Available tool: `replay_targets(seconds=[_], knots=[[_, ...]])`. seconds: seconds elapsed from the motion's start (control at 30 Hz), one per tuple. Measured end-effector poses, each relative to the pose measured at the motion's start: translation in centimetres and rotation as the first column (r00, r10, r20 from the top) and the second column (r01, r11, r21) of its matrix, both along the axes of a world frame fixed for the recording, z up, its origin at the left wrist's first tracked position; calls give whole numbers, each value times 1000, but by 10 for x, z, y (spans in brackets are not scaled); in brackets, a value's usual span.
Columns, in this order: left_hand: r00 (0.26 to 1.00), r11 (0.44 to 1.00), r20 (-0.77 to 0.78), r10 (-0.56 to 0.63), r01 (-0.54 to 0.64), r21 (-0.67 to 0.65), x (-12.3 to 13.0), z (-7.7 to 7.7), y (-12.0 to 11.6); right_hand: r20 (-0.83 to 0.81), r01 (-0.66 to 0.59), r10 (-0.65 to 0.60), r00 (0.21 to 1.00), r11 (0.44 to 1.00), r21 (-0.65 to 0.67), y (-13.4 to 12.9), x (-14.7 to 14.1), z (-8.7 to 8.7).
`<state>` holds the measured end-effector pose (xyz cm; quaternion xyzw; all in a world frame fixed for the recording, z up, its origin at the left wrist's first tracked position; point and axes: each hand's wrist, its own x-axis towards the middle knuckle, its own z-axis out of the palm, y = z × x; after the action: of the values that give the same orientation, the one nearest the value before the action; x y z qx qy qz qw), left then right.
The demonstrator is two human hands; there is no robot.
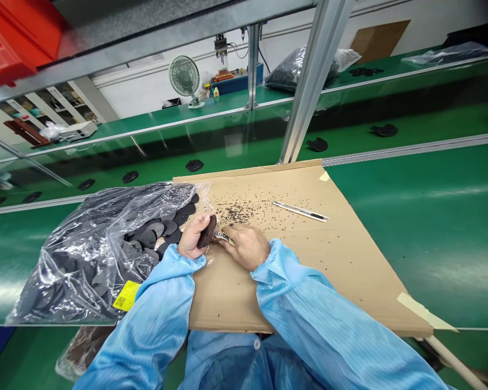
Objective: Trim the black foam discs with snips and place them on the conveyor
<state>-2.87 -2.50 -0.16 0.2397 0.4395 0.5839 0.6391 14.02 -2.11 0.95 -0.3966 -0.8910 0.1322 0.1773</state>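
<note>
Brown cardboard (301, 287) lay before you; your left hand (194, 236) pinched a dark disc (207, 233), your right hand (248, 247) gripped a plier-like tool (221, 235) at its edge. Beyond, scattered black bits (236, 212) suggested some work done; many loose discs (147, 238) remained in the plastic bag (85, 227). Its yellow label (127, 296) was unreadable, as was the farther red bin's (20, 35).

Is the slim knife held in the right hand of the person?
No, the knife lies on the brown cardboard, while the right hand holds a small metal tool.

Matt discs (207, 232), metal-tipped tool (221, 236), glossy plastic bag (85, 233), smooth cardboard (309, 265)
</note>
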Motion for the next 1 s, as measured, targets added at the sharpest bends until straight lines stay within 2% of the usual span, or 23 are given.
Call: replay_targets(seconds=[0.23, 0.33, 0.4, 0.47, 0.53, 0.57, 0.6, 0.63, 0.7, 0.77, 0.8, 0.87, 1.0], knots=[[1000, 1000, -12, 19, -19, 6, 0, -3, 1, 118, 14, -15, 993, 1000, 9, -1, -2, 0], [1000, 999, 1, 21, -20, -26, 1, -1, 1, 96, 26, -25, 995, 1000, -8, 0, -2, -2], [1000, 999, 26, 14, -14, -29, 1, 0, 2, -3, 23, -23, 1000, 999, -35, 0, -2, -5], [997, 1000, 71, -12, 13, -15, 1, 1, 2, -183, 3, -18, 983, 997, -83, 0, -2, -8], [989, 999, 139, -47, 47, 3, 0, 3, 1, -410, -6, -61, 910, 987, -159, 3, -1, -10], [982, 998, 179, -66, 65, 13, -1, 3, 1, -525, -13, -110, 844, 974, -226, 5, 0, -11], [972, 996, 221, -85, 82, 25, -3, 4, 0, -626, -38, -181, 759, 946, -321, 8, 1, -12], [960, 995, 259, -104, 96, 40, -5, 5, -1, -700, -97, -269, 662, 895, -436, 11, 2, -12], [941, 991, 310, -133, 120, 61, -8, 5, -3, -757, -297, -450, 474, 727, -619, 18, 5, -11], [931, 989, 334, -145, 128, 72, -11, 4, -5, -732, -475, -585, 349, 563, -676, 25, 8, -9], [928, 989, 341, -147, 129, 75, -12, 3, -6, -712, -524, -632, 306, 513, -680, 28, 9, -8], [925, 989, 351, -146, 126, 77, -14, 1, -7, -672, -569, -697, 252, 455, -685, 32, 11, -7], [924, 993, 365, -112, 87, 84, -16, -4, -6, -609, -608, -757, 238, 373, -701, 33, 12, -7]])
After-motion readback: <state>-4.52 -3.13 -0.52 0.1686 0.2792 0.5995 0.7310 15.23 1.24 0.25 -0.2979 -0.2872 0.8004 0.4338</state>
